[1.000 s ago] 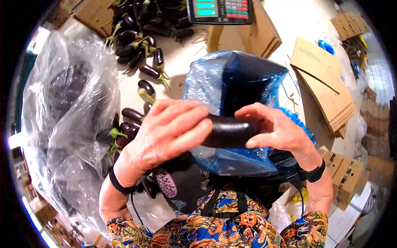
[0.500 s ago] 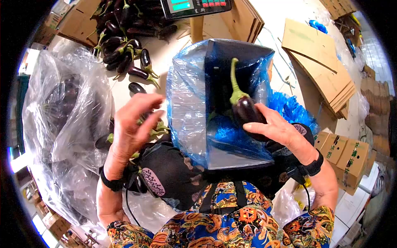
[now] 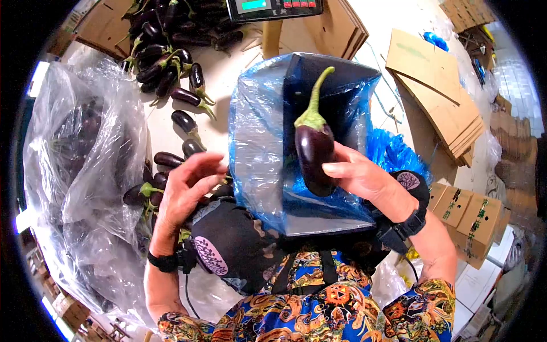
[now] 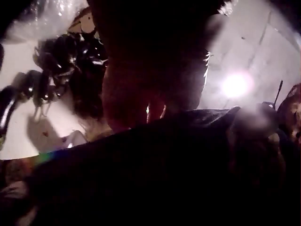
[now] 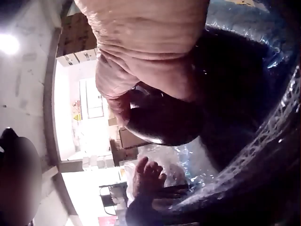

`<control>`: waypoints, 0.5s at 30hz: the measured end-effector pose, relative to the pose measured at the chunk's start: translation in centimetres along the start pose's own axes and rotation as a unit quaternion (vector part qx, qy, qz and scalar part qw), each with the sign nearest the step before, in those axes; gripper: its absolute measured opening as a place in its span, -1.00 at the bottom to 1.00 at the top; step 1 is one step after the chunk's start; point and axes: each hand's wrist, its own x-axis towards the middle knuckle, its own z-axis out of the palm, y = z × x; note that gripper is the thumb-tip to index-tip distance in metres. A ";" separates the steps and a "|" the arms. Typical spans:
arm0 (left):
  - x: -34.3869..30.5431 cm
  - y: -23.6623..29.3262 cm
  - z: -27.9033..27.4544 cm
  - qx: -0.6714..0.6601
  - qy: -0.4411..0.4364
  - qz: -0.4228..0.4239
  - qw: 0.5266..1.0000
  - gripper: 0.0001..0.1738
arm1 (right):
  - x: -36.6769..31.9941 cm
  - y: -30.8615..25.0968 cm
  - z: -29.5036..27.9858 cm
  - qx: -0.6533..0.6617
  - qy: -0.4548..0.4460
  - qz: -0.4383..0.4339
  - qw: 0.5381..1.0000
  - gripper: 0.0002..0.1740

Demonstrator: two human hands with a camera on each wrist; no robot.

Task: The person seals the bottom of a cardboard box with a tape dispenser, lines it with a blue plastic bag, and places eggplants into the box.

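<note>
My right hand (image 3: 367, 179) grips a dark purple eggplant (image 3: 313, 157) by its lower body, thumb on the near side. The eggplant's green stem points up and away, over the mouth of an open box lined with blue plastic (image 3: 256, 148). In the right wrist view, the fingers curl round the rounded end of the eggplant (image 5: 164, 127). To the left of the box, my left hand (image 3: 188, 191) holds nothing, its fingers and thumb apart and loosely bent. Several loose eggplants (image 3: 168, 159) lie beside it. The left wrist view is mostly dark.
A big pile of eggplants (image 3: 165, 57) lies at the far left, near a digital scale (image 3: 276, 8). Clear plastic sheeting (image 3: 80, 188) covers more on the left. Flat cardboard sheets (image 3: 436, 97) lean at the right, with cartons (image 3: 467, 219) below and blue plastic (image 3: 399, 154) beside the box.
Both hands were at the eggplant a second ago; the left has let go and moved left. The right hand has swung the eggplant's stem upward over the box and shifted it slightly left.
</note>
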 end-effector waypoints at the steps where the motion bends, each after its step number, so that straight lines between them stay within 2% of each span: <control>1: 1.0 2.1 0.3 0.031 -0.046 0.022 0.998 -0.40 | -0.2 -0.1 0.1 0.005 -0.018 -0.020 1.000 -0.19; 3: 3.2 5.5 1.7 0.047 -0.139 0.066 0.987 -0.17 | -0.7 -0.6 0.9 -0.012 -0.055 -0.003 0.998 -0.18; 6: 6.4 7.2 5.4 0.077 -0.290 0.130 0.945 -0.14 | -1.5 -1.4 3.1 -0.070 -0.072 0.023 0.995 -0.23; 7: 6.9 7.6 6.0 0.037 -0.319 0.088 0.943 -0.13 | -1.8 -1.7 3.4 -0.108 -0.066 0.023 0.992 -0.28; 10: 7.0 9.0 6.5 -0.034 -0.222 0.022 0.974 -0.19 | -1.4 -2.4 1.7 -0.267 -0.020 0.000 0.964 -0.40; 11: 7.2 9.7 6.6 -0.011 -0.217 0.031 0.976 -0.27 | -1.9 -2.9 1.3 -0.353 0.039 -0.030 0.934 -0.44; 12: 8.1 9.9 6.1 0.111 -0.213 0.057 0.969 -0.37 | -1.9 -2.2 -0.6 -0.366 0.081 -0.045 0.926 -0.41; 14: 8.7 10.7 7.2 0.264 -0.201 0.086 0.940 -0.40 | -2.7 -2.8 -2.4 -0.500 0.226 -0.066 0.833 -0.38; 15: 9.1 10.2 8.0 0.303 -0.211 0.093 0.925 -0.41 | -2.9 -2.7 -3.9 -0.536 0.255 -0.100 0.799 -0.37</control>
